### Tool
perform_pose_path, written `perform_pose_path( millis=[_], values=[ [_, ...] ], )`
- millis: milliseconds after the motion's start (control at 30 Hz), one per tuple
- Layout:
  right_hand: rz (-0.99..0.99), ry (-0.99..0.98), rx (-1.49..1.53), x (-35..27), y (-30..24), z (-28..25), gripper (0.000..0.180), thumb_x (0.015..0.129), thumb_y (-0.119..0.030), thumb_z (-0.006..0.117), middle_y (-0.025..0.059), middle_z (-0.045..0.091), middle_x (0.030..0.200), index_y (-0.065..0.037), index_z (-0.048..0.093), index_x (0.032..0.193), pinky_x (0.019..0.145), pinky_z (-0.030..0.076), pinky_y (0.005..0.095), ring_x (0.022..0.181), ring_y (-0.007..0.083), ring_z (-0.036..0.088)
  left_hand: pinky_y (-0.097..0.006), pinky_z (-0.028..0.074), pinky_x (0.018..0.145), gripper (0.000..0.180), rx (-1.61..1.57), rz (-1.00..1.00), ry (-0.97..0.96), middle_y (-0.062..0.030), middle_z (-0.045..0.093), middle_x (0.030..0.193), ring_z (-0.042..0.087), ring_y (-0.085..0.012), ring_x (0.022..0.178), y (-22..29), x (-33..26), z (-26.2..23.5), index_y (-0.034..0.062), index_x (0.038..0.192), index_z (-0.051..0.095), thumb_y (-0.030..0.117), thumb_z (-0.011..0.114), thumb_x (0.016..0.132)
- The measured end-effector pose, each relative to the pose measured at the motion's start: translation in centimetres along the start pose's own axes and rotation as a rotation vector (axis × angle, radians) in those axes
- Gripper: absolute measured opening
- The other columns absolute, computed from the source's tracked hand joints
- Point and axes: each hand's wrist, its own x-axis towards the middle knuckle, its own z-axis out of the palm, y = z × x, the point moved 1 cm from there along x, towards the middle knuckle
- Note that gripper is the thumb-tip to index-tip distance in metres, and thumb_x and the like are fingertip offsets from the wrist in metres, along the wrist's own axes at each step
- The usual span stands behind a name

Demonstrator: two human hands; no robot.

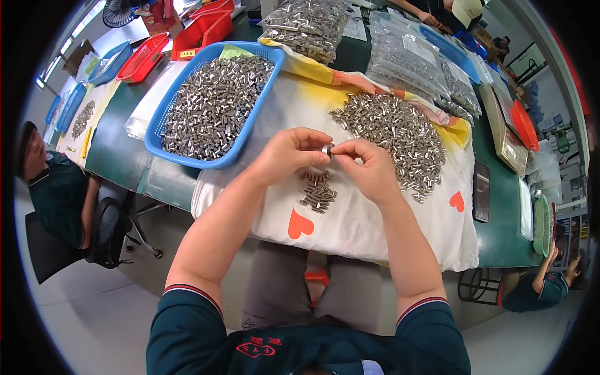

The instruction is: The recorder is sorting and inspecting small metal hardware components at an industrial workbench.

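My left hand [289, 154] and my right hand [367, 165] meet above the cloth, fingertips pinched around a small metal cylinder [327, 150]. Fingers partly cover that piece. Right below them lies a small heap of metal cylinders [319, 195] on the white cloth [356, 228], which bears orange hearts. To the right of my right hand spreads a large pile of shiny metal cylinders [400, 134]. Left of my left hand stands a blue plastic basket [245, 147] full of similar small cylinders.
Bags of metal parts [305, 28] and clear plastic bags [406, 56] line the back. Red trays [203, 31] stand at the far left. A dark flat object [481, 190] lies on the green table [165, 181] at right. A seated person [59, 187] is at left; others are at right and back.
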Motion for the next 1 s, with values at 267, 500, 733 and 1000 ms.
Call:
perform_pose_path(
  millis=[267, 500, 733, 1000],
  values=[
    [-0.141, 0.093, -0.251, -0.4, -0.6, 0.6, 0.006, 0.069, -0.003, 0.058, 0.0080, 0.059, 0.072, -0.001, 0.059, 0.075, 0.060, 0.045, 0.0274, 0.066, 0.0181, 0.057, -0.022, 0.049, 0.069, 0.030, 0.047, 0.003, 0.001, -0.0063, 0.061, 0.087, 0.058, -0.0103, 0.077, -0.2, 0.1, 0.0, -0.0040, 0.102, 0.056, 0.001, 0.064, 0.073],
    [-0.328, 0.133, -0.393, -0.2, -0.1, 0.6, 0.006, 0.070, -0.005, 0.059, 0.0079, 0.059, 0.071, -0.002, 0.059, 0.075, 0.058, 0.045, 0.0275, 0.064, 0.0183, 0.057, -0.021, 0.049, 0.068, 0.029, 0.055, -0.001, 0.018, -0.0074, 0.062, 0.087, 0.059, -0.0101, 0.078, -0.3, 0.0, 0.0, -0.0041, 0.100, 0.057, 0.002, 0.065, 0.073],
    [-0.001, -0.043, -0.182, 0.1, -0.3, -0.7, 0.011, 0.072, -0.009, 0.061, 0.0069, 0.062, 0.075, -0.002, 0.061, 0.080, 0.060, 0.045, 0.0244, 0.065, 0.0136, 0.058, -0.021, 0.048, 0.069, 0.028, 0.127, -0.038, -0.031, -0.0069, 0.062, 0.087, 0.058, -0.0095, 0.079, -0.3, -0.2, 0.1, -0.0031, 0.099, 0.059, 0.003, 0.066, 0.072],
    [-0.276, 0.313, -0.727, 1.7, 2.9, -1.9, 0.005, 0.070, -0.009, 0.060, 0.0075, 0.057, 0.071, -0.007, 0.062, 0.074, 0.064, 0.043, 0.0341, 0.069, 0.0233, 0.054, -0.021, 0.047, 0.069, 0.029, 0.257, -0.025, -0.060, -0.0051, 0.062, 0.086, 0.057, -0.0080, 0.076, -0.7, -0.1, 0.2, -0.0002, 0.097, 0.061, 0.005, 0.069, 0.069]
  ],
)
